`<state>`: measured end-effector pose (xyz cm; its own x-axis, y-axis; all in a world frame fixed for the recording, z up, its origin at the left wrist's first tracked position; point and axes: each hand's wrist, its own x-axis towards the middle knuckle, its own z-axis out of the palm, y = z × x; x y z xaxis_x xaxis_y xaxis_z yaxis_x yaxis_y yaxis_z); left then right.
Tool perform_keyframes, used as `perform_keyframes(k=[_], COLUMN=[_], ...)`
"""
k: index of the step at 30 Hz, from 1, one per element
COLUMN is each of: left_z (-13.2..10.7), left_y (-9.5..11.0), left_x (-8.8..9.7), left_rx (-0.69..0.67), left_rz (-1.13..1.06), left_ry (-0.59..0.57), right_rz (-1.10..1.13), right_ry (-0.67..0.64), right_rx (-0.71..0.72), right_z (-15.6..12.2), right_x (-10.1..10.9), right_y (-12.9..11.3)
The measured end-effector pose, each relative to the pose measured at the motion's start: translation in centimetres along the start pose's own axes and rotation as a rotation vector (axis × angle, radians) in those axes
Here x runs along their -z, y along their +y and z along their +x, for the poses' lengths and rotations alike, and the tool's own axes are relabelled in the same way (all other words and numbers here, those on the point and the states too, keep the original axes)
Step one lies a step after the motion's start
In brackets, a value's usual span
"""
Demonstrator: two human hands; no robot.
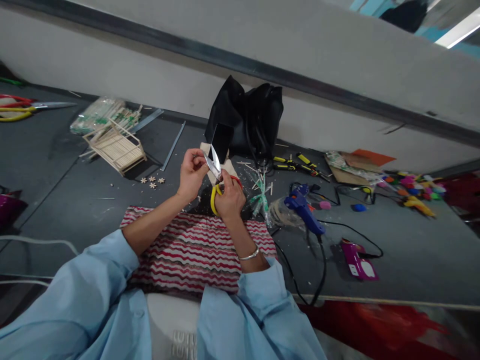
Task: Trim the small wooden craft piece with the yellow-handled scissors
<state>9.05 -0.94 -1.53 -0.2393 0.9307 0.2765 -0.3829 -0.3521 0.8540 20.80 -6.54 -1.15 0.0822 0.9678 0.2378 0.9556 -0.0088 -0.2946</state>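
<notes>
My right hand (230, 197) grips a pair of scissors (216, 196) with one yellow and one red handle; the blades stand apart and point away from me. Close to the blade tips, my left hand (192, 175) has its fingers pinched together. Whatever it pinches is too small to make out. Behind the blades a black phone (222, 137) leans against a black bag (245, 115). Under my forearms lies a red-and-white wavy striped cloth (191, 250). To the left stands a small frame built of thin wooden sticks (114, 148), with several small wooden flower shapes (152, 180) in front of it.
A blue glue gun (303, 207) with a black cord lies to the right, near a purple box (359, 260). Yellow-black pliers (296, 166) and colourful pompoms (416, 185) are farther back. A bag of sticks (101, 115) and large scissors (33, 107) lie at left.
</notes>
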Motion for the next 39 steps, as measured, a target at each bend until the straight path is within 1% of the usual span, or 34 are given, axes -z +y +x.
perform_keyframes(k=[6, 13, 20, 29, 39], left_z=[-0.23, -0.16, -0.18, -0.15, -0.16], left_y=[0.02, -0.01, -0.29, -0.34, -0.41], left_x=[-0.21, -0.12, -0.14, -0.01, -0.08], left_rx=[-0.006, -0.004, 0.005, 0.001, -0.001], left_rz=[-0.025, -0.025, -0.016, -0.024, -0.006], left_ry=[0.019, 0.009, 0.031, 0.024, 0.014], right_rz=[0.014, 0.004, 0.011, 0.005, 0.031], right_ry=[0.000, -0.020, -0.038, -0.060, -0.037], right_rx=[-0.002, -0.004, -0.010, -0.014, -0.008], right_z=[-0.04, 0.07, 0.02, -0.04, -0.03], right_x=[-0.40, 0.05, -0.29, 0.13, -0.35], right_y=[0.02, -0.17, -0.23, -0.51, -0.30])
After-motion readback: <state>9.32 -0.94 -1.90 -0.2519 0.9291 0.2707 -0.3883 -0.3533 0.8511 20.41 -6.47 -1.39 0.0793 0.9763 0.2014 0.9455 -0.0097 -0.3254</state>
